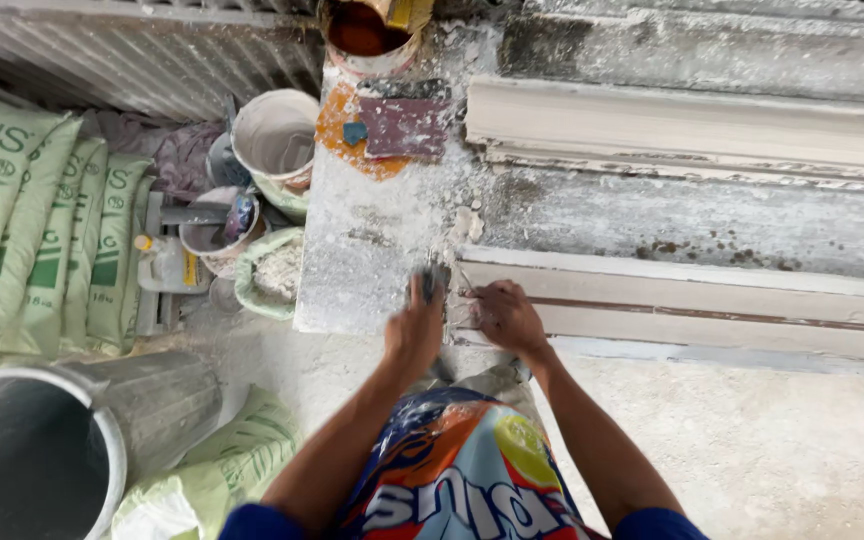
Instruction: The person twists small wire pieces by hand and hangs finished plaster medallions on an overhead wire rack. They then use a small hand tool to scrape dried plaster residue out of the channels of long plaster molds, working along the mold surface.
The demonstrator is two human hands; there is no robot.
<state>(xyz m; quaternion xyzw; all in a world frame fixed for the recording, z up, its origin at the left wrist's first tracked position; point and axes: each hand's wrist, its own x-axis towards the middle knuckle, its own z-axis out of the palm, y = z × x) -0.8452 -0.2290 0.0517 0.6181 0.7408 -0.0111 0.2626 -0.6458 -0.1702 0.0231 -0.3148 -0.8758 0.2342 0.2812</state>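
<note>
My left hand grips a small dark scraper tool and is blurred at the end of a long white plaster moulding lying on a dusty grey work table. My right hand rests with fingers spread on the moulding's left end, next to the tool. Loose white plaster crumbs lie just beyond the moulding end.
A second white moulding lies farther back. A brown sanding block and a bucket of reddish liquid sit at the table's far end. Left on the floor: buckets, green sacks, a large grey bin.
</note>
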